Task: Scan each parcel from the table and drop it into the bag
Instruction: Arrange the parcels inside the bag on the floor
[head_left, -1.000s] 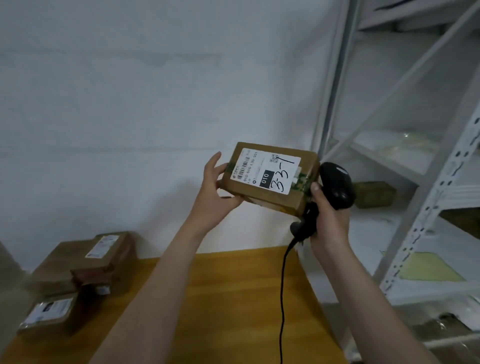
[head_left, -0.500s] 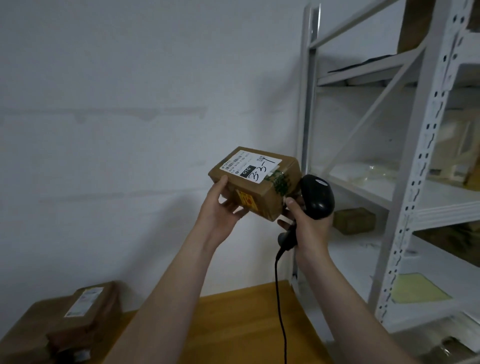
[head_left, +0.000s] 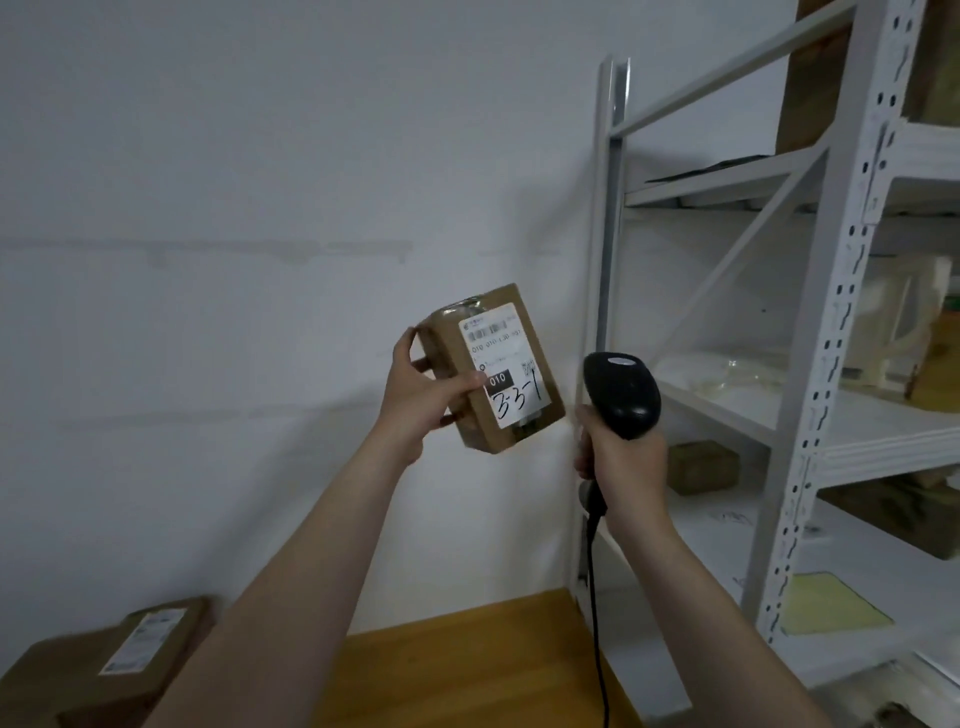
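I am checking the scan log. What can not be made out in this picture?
Head view only:
1. Bag: out of frame.
2. Barcode on the held parcel: too small, blurred.
3. Trigger of the scanner: hidden under the right hand.
4. Table parcels: cut off by the lower left edge.

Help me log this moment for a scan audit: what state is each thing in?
held parcel: raised, label facing the camera.
left hand: grips the held parcel.
scanner: upright beside the held parcel, apart from it.
right hand: grips the scanner.
second parcel: lying at lower left, label up, untouched.
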